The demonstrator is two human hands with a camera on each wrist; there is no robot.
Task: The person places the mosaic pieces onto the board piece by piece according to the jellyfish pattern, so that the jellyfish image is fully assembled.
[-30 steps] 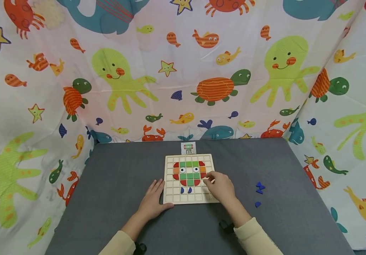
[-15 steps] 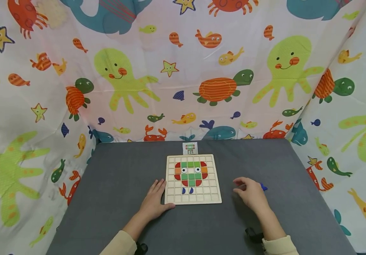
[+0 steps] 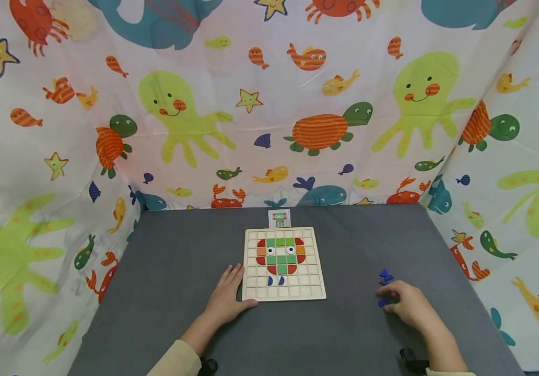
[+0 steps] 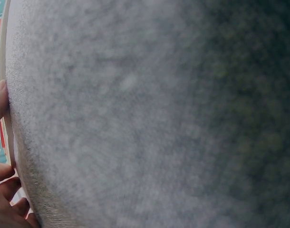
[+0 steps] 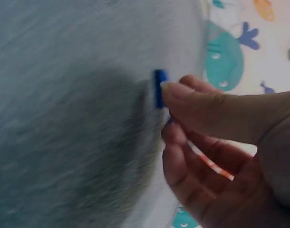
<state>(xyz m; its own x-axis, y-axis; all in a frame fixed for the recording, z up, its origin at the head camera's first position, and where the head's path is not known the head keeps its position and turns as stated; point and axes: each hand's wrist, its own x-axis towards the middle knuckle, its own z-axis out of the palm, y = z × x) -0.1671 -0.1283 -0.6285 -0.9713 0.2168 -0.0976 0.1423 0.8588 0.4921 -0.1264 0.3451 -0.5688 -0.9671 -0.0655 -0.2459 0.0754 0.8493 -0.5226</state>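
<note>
A wooden grid board lies on the grey table with red, orange, green and white-eyed tiles in its squares. Two blue rounded tiles sit below that pattern. My left hand rests at the board's lower left corner, fingers along the left edge and thumb on the front edge. Right of the board, my right hand has thumb and index finger around a small blue tile on the table. In the right wrist view the thumb tip overlaps this blue tile; the index fingertip is partly hidden behind the thumb.
Several more blue tiles lie just beyond my right hand. A small picture card with a similar pattern touches the board's far edge. A sea-animal curtain stands behind and beside the grey table.
My right hand has moved from the board's right side out to the loose blue tiles and lowered its fingers around the nearest. The left hand has stayed at the board.
</note>
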